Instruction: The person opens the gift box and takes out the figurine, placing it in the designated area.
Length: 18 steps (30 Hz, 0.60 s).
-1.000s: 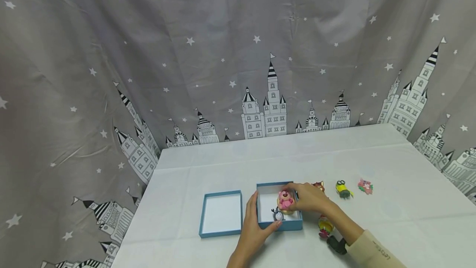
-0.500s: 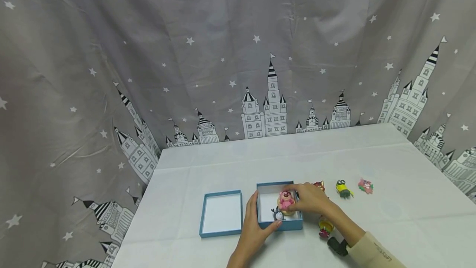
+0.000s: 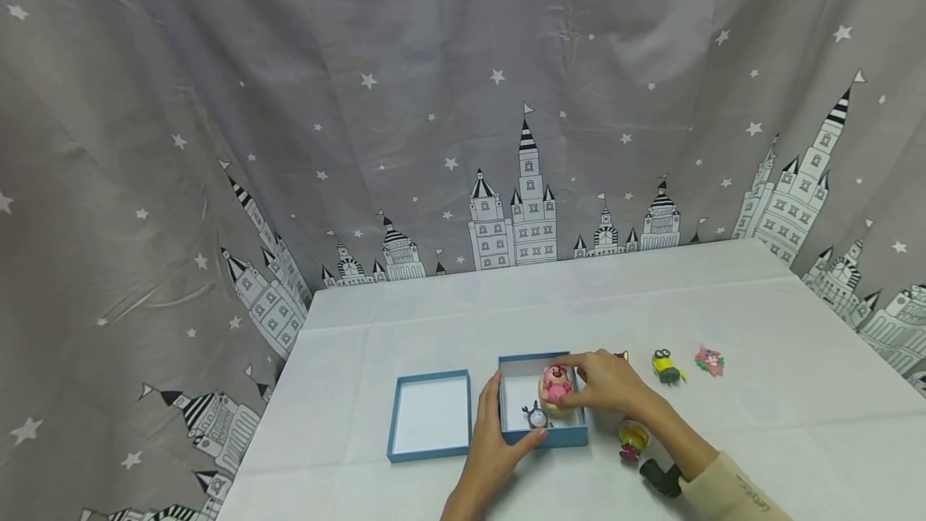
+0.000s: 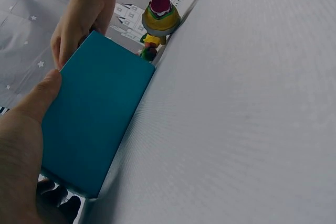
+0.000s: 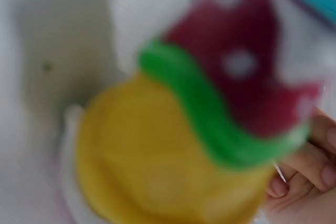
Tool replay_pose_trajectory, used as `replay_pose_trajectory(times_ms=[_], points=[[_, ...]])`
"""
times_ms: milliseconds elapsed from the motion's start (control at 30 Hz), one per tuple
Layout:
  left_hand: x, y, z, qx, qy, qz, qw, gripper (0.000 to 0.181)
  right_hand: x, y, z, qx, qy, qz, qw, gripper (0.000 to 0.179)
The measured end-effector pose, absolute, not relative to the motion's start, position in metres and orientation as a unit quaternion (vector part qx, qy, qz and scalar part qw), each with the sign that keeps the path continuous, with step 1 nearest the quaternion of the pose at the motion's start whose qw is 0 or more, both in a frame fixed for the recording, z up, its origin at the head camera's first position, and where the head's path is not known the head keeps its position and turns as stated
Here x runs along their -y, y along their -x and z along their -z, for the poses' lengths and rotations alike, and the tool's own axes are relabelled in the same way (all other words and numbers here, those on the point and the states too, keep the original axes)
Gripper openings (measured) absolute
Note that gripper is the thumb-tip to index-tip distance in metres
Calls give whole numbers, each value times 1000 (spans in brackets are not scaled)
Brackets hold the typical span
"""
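Observation:
My left hand [image 3: 490,445] grips the blue open-topped box [image 3: 555,440] at its left front corner, thumb on the front wall and fingers along the left side. In the left wrist view the box's blue outer wall [image 4: 100,114] fills the middle. Inside the box, my right hand [image 3: 606,383] pinches a pink bear figure [image 3: 556,384] between thumb and fingers, near the right wall. A pale yellow part [image 3: 547,402] shows around the bear's lower left. A small grey-and-white figure [image 3: 537,416] stands at the box's front, left of the bear.
The matching shallow lid [image 3: 432,416] lies left of the box. Right of it are a yellow-and-magenta figure [image 3: 633,441], large in the right wrist view, a dark cylindrical object [image 3: 660,477], a yellow-green figure [image 3: 667,368] and a pink figure [image 3: 710,361]. A reddish-brown figure is mostly behind my right hand.
My right hand and the pink bear have moved slightly up and away in the head view. The small grey figure has shifted a little left. My left hand keeps its grip on the box.

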State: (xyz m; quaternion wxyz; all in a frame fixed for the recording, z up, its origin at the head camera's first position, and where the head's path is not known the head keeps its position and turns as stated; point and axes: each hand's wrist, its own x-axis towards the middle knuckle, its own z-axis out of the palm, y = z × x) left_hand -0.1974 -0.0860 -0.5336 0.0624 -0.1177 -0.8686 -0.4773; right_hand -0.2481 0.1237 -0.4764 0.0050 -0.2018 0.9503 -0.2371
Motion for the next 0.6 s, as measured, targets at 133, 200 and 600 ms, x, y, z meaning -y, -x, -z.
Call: replay_pose_trajectory(times_ms=[133,200,600], points=[[86,198,534,868,119,478,59,100,-130,247,465,-943,206,261,-8,57],[86,197,534,868,114,481,53,100,-134,247,458,-938,209,277,-16,57],[86,196,532,863,108,491,49,100,-173,238,424,-919,193,340,-54,57]])
